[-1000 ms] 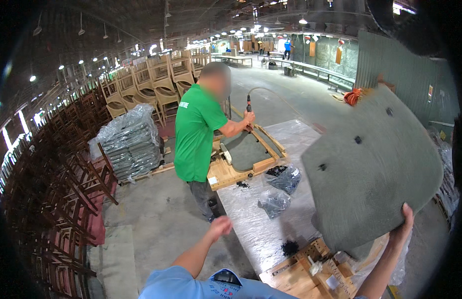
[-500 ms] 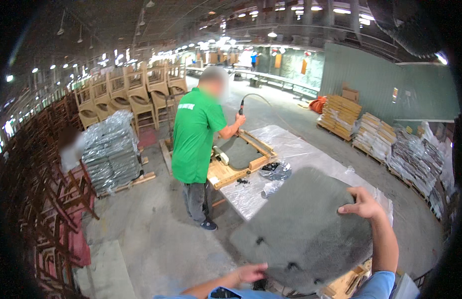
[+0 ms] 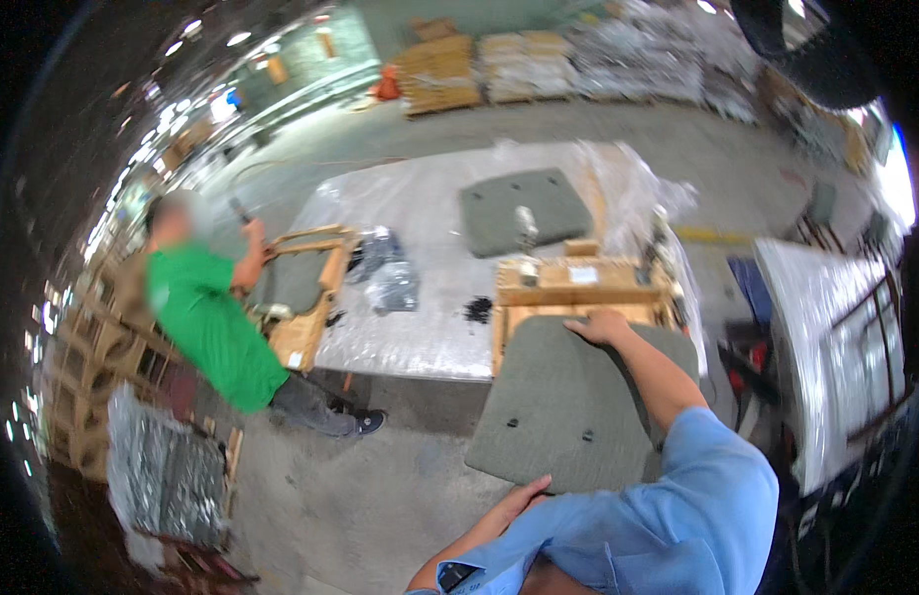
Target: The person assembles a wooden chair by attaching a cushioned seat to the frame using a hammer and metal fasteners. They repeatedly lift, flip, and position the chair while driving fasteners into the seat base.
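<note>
Grey seat panel [image 3: 568,407] — both hands gripping, left hand [image 3: 519,496] seemingly underneath.

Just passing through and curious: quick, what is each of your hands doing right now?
Left hand: fingers on the near edge of the grey seat panel, holding it.
Right hand: laid over the panel's far edge, gripping it.

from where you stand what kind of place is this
Probably a furniture workshop or factory floor. A grey seat pad is held over a wooden frame on a plastic-covered table, a co-worker works on another frame, and chair frames are stacked nearby.
</note>
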`<state>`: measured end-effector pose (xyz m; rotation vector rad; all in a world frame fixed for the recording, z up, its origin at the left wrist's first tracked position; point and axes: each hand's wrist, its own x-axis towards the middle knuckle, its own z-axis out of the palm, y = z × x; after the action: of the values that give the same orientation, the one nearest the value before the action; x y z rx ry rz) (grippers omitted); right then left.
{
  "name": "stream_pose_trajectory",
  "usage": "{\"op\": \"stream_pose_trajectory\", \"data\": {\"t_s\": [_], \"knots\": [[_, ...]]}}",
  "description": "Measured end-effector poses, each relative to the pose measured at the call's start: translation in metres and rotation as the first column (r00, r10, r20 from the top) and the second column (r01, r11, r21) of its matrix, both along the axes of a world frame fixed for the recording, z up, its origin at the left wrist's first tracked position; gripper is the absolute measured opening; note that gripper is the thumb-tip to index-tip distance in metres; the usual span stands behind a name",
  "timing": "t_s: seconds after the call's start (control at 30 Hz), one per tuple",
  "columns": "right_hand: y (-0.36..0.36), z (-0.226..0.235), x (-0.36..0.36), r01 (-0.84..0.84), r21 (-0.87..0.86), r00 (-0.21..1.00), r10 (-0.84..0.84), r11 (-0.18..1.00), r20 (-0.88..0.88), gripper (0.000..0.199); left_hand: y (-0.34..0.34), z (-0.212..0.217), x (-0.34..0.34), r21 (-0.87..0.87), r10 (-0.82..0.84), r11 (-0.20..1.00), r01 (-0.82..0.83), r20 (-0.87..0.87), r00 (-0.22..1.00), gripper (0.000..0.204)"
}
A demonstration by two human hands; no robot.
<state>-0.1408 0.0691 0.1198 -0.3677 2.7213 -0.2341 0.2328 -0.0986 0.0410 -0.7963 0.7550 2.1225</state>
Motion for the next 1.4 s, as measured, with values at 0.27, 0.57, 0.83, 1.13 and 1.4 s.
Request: {"op": "stream_pose_trajectory", "data": {"t_s": [0.27, 0.57, 0.83, 1.13, 1.4], "knots": [[0.04, -0.034, -0.069, -0.001, -0.095, 0.999, 0.005, 0.996, 0.048, 0.076, 0.048, -0.006, -0.055, 0.13, -0.017, 0.992, -0.002, 0.142, 0.99, 0.064], [0.106, -0.079, 0.02, -0.449, -0.533, 0.893, 0.361, 0.717, -0.267, 0.047, 0.089, -0.055, -0.099, 0.159, 0.242, 0.952, -0.26, 0.125, 0.962, 0.063], [0.247, -0.032, 0.168, -0.21, -0.388, 0.974, 0.159, 0.897, -0.158, 0.061, 0.02, -0.081, -0.107, -0.102, 0.516, 0.838, -0.536, -0.173, 0.839, 0.066], [0.204, -0.059, 0.13, -0.046, -0.482, 0.885, -0.189, 0.875, -0.426, 0.047, -0.033, -0.099, -0.22, -0.46, 0.605, 0.414, -0.785, -0.505, 0.615, 0.059], [0.212, -0.086, 0.061, -0.001, -0.474, 0.774, -0.299, 0.881, -0.558, 0.038, -0.006, -0.112, -0.29, -0.82, 0.434, -0.079, -0.567, -0.54, 0.721, 0.055]]}}
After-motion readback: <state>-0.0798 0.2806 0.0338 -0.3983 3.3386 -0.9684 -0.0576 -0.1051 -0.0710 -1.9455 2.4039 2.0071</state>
